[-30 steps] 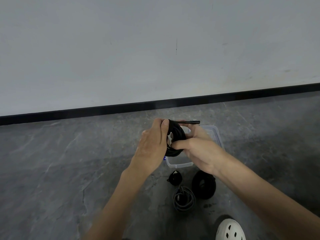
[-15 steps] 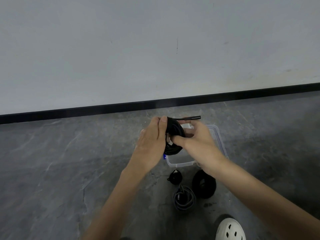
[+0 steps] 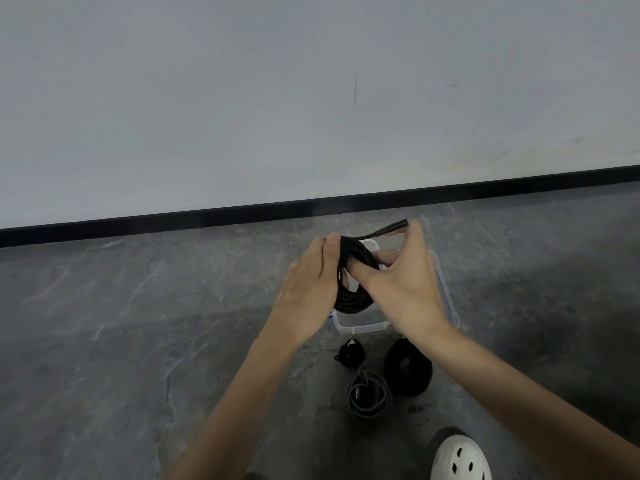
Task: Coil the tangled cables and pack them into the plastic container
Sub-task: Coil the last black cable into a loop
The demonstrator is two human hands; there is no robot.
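A black cable coil (image 3: 353, 296) hangs in the air between both hands, above the clear plastic container (image 3: 360, 328) on the floor. My left hand (image 3: 308, 289) grips the coil's left side, thumb on top. My right hand (image 3: 403, 282) pinches the cable near its free end, whose black plug (image 3: 394, 226) sticks out up and to the right. Three coiled cables lie on the floor in front of the container: a small black one (image 3: 350, 353), a grey one (image 3: 369, 396) and a thick black one (image 3: 408, 368).
Grey stone floor (image 3: 138, 341) spreads to the left and right. A white wall with a black skirting strip (image 3: 207, 216) stands behind the container. A white perforated shoe (image 3: 460, 459) shows at the bottom right.
Both hands have lifted slightly with the coil. My right hand has drawn the plug end further up and to the right.
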